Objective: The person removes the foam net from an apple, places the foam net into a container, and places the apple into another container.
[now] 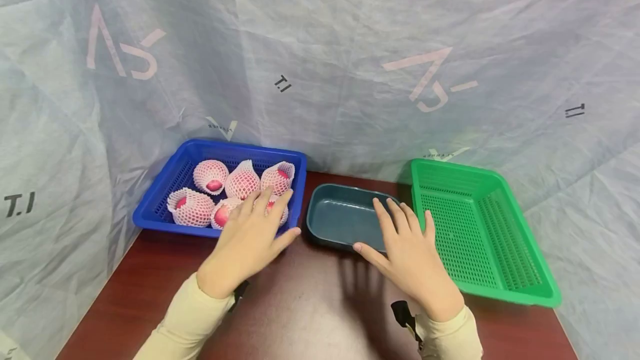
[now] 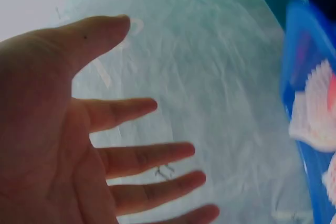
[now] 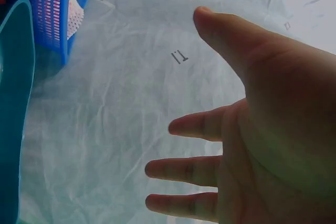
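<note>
My left hand (image 1: 249,235), fingers spread and nearly straight, hovers over the front right corner of a blue basket (image 1: 155,217). Inside that basket lie several round pinkish-red fruits in white foam nets, such as one netted fruit (image 1: 192,208) at the front left; my fingers hide part of those at the front right. My right hand (image 1: 412,251) is held with spread fingers above the right part of a dark teal tray (image 1: 340,220). In the left wrist view the palm holds nothing, and in the right wrist view the other palm (image 3: 283,140) is bare too.
A green basket (image 1: 457,238) with perforated walls stands right of the teal tray, its inside showing no contents. All three containers rest on a reddish-brown table (image 1: 300,304). Behind and beside it hangs a grey printed sheet (image 1: 330,71).
</note>
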Motion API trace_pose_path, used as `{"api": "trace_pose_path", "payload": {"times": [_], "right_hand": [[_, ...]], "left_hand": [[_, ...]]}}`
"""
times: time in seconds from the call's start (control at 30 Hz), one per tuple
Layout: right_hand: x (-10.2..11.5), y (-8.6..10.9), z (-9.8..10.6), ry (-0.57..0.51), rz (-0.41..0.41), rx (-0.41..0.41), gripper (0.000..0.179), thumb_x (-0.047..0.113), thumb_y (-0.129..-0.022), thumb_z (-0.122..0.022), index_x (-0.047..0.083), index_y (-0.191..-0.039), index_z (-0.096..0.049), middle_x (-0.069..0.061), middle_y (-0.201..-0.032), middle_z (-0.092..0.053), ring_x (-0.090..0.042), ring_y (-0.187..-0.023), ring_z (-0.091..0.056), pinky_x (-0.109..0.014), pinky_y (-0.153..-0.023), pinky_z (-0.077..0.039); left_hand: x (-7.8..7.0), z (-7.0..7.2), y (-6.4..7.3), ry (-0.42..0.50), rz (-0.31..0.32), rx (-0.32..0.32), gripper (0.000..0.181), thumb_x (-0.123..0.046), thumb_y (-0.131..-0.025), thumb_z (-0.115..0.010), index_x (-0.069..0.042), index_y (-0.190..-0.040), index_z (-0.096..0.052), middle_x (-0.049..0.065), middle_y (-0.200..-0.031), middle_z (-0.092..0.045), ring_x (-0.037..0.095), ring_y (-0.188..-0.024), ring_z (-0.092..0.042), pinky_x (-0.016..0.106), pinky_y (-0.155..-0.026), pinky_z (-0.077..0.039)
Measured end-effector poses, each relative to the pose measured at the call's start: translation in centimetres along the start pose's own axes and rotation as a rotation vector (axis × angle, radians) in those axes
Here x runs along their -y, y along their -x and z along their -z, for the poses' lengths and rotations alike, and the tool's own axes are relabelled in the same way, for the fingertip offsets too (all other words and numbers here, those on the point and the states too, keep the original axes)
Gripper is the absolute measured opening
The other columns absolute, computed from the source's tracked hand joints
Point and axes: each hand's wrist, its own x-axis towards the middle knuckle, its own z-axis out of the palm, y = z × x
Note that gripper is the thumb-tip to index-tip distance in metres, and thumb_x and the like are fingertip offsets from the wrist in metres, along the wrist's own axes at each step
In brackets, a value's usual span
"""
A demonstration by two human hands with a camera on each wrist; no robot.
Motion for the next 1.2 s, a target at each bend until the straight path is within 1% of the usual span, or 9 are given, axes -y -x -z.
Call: {"api": "trace_pose_path", "payload": {"times": [0.1,0.23,0.3,0.5,0.63,0.7,0.8,1.07,1.2], "right_hand": [[-0.1,0.1,-0.1,0.005,0.009,0.014,0.088,0.07,-0.092,-0.05,0.013,-0.157,-0.031,-0.019,-0.151,-0.04,-0.041,-0.139,-0.032,-0.072,-0.107,-0.009],[-0.2,0.2,-0.2,0.01,0.012,0.025,0.087,0.07,-0.092,-0.05,0.013,-0.156,-0.033,-0.021,-0.15,-0.041,-0.042,-0.137,-0.035,-0.073,-0.106,-0.011],[-0.2,0.3,-0.3,0.008,0.009,0.034,0.087,0.07,-0.092,-0.05,0.013,-0.155,-0.034,-0.021,-0.15,-0.041,-0.042,-0.137,-0.036,-0.073,-0.106,-0.011],[-0.2,0.5,-0.5,0.0,0.011,0.054,0.086,0.07,-0.092,-0.05,0.013,-0.155,-0.036,-0.021,-0.15,-0.041,-0.043,-0.136,-0.036,-0.073,-0.106,-0.01],[-0.2,0.6,-0.8,0.008,0.017,0.066,0.085,0.07,-0.093,-0.05,0.013,-0.155,-0.036,-0.02,-0.15,-0.042,-0.044,-0.135,-0.038,-0.073,-0.106,-0.011],[-0.2,0.8,-1.0,0.012,0.02,0.074,0.085,0.07,-0.093,-0.05,0.013,-0.155,-0.037,-0.02,-0.149,-0.043,-0.044,-0.135,-0.039,-0.074,-0.105,-0.012],[-0.1,0.9,-1.2,0.009,0.023,0.079,0.085,0.07,-0.092,-0.051,0.013,-0.154,-0.037,-0.019,-0.149,-0.044,-0.044,-0.134,-0.041,-0.074,-0.105,-0.013],[-0.1,1.1,-1.2,-0.016,0.01,0.087,0.086,0.068,-0.093,-0.052,0.014,-0.156,-0.032,-0.018,-0.149,-0.044,-0.042,-0.133,-0.041,-0.073,-0.106,-0.011],[-0.1,1.1,-1.2,-0.024,0.008,0.092,0.085,0.067,-0.093,-0.051,0.014,-0.157,-0.031,-0.018,-0.149,-0.044,-0.042,-0.133,-0.042,-0.074,-0.106,-0.012]], "left_hand": [[1.6,0.5,-0.4,-0.028,-0.008,-0.013,0.068,-0.049,-0.091,-0.068,-0.011,-0.145,-0.051,0.025,-0.142,-0.049,0.047,-0.126,-0.047,0.065,-0.092,-0.044],[4.0,0.9,-1.0,-0.047,-0.005,0.033,0.063,-0.04,-0.092,-0.07,-0.007,-0.142,-0.052,0.026,-0.138,-0.052,0.047,-0.125,-0.048,0.064,-0.088,-0.048],[5.1,0.8,-1.5,-0.04,-0.02,0.066,0.063,-0.035,-0.09,-0.073,-0.006,-0.142,-0.052,0.026,-0.137,-0.052,0.047,-0.125,-0.048,0.063,-0.09,-0.047],[7.9,-1.5,-3.8,-0.003,-0.074,0.199,0.07,-0.027,-0.083,-0.08,-0.005,-0.143,-0.051,0.025,-0.135,-0.054,0.046,-0.124,-0.05,0.059,-0.101,-0.04],[9.1,-3.3,-5.7,-0.02,-0.093,0.336,0.075,-0.027,-0.079,-0.084,-0.006,-0.143,-0.051,0.025,-0.134,-0.055,0.045,-0.122,-0.051,0.061,-0.098,-0.042],[9.5,-3.9,-6.4,-0.032,-0.094,0.399,0.077,-0.028,-0.078,-0.085,-0.005,-0.143,-0.051,0.026,-0.134,-0.054,0.045,-0.122,-0.051,0.063,-0.095,-0.043],[10.2,-4.8,-7.0,-0.027,-0.099,0.452,0.078,-0.027,-0.076,-0.086,-0.004,-0.142,-0.052,0.025,-0.132,-0.056,0.042,-0.121,-0.053,0.061,-0.094,-0.045],[10.4,-6.3,-8.2,0.009,-0.152,0.532,0.071,-0.023,-0.073,-0.086,-0.006,-0.136,-0.057,0.018,-0.13,-0.061,0.037,-0.118,-0.057,0.055,-0.095,-0.047],[10.1,-6.3,-8.1,0.0,-0.132,0.57,0.077,-0.022,-0.073,-0.087,-0.008,-0.141,-0.053,0.021,-0.133,-0.056,0.04,-0.123,-0.053,0.055,-0.098,-0.044]]}}
